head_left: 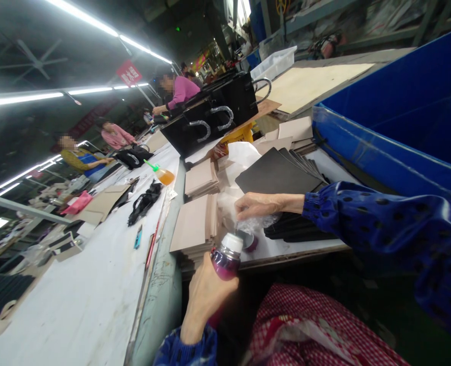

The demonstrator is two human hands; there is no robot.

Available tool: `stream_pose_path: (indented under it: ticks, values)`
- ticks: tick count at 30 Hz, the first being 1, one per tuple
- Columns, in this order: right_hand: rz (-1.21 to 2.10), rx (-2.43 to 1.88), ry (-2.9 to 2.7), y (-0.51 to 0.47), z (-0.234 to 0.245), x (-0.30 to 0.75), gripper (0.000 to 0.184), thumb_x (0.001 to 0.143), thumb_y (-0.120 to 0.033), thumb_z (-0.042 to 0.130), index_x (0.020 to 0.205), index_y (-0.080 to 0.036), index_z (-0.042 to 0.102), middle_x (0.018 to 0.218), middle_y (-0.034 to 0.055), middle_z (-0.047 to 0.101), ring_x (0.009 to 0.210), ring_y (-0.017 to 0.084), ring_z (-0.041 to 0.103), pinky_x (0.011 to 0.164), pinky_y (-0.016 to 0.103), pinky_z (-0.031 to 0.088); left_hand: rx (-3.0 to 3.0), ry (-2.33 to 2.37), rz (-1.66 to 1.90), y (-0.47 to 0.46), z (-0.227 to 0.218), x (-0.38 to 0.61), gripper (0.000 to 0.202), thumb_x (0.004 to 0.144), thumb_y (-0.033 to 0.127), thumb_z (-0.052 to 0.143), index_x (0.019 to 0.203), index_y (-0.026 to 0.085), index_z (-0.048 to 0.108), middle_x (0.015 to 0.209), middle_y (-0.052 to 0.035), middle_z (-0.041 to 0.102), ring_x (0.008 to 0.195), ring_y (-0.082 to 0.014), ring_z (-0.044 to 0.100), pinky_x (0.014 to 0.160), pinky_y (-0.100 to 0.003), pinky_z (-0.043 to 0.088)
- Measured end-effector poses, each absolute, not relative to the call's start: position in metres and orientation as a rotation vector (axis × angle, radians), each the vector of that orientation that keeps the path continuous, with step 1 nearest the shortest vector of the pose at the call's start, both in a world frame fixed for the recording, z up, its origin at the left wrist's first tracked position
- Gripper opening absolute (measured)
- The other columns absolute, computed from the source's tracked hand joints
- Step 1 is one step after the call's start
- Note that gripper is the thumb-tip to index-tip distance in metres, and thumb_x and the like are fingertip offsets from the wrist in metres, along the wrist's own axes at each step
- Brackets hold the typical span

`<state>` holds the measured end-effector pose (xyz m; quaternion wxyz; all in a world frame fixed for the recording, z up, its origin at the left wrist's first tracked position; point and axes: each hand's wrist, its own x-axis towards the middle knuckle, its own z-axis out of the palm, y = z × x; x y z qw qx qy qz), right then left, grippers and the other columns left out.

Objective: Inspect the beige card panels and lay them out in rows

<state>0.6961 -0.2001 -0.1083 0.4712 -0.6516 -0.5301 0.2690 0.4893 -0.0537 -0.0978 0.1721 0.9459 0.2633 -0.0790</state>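
My left hand point(206, 287) is wrapped round a magenta thermos bottle point(225, 263) with a metal neck and a white stopper, held tilted before the table's front edge. Just above it, my right hand point(259, 205) has its fingers curled closed on a crumpled clear plastic bag point(261, 222). Part of the bag lies behind that hand, so the exact grip is hard to see. A purple cup-like lid point(251, 243) rests on the white tabletop below my right hand, close to the bottle.
Stacks of beige board pieces point(194, 223) and dark sheets point(278, 173) lie around my hands. A large blue bin point(393, 147) stands right. On the left table are a glue bottle point(164, 175), a cutter point(138, 237) and black scraps point(145, 203). Black bags point(217, 112) and several people are beyond.
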Motion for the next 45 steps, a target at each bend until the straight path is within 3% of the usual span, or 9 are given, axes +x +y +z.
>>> stream_pose_path:
  ticks: [11, 45]
  values:
    - [0.69, -1.584, -1.261, -0.1996, -0.1087, 0.6964, 0.012, 0.081, -0.018, 0.058, 0.075, -0.008, 0.06, 0.063, 0.0003, 0.058, 0.056, 0.009, 0.048, 0.048, 0.018, 0.033, 2.676, 0.728, -0.208, -0.0481, -0.0978, 0.4922, 0.04, 0.062, 0.031, 0.067, 0.094, 0.02, 0.047, 0.085, -0.009, 0.066, 0.082, -0.0271, 0.065, 0.069, -0.031, 0.044]
    - [0.745, -1.622, -1.269, -0.1989, -0.1044, 0.6949, 0.009, 0.08, -0.015, 0.057, 0.074, -0.008, 0.06, 0.063, -0.0003, 0.056, 0.055, 0.008, 0.048, 0.047, 0.018, 0.033, 2.706, 0.707, -0.253, -0.0452, -0.0958, 0.4954, 0.04, 0.059, 0.033, 0.069, 0.091, 0.021, 0.047, 0.082, -0.0069, 0.067, 0.078, -0.027, 0.066, 0.065, -0.031, 0.043]
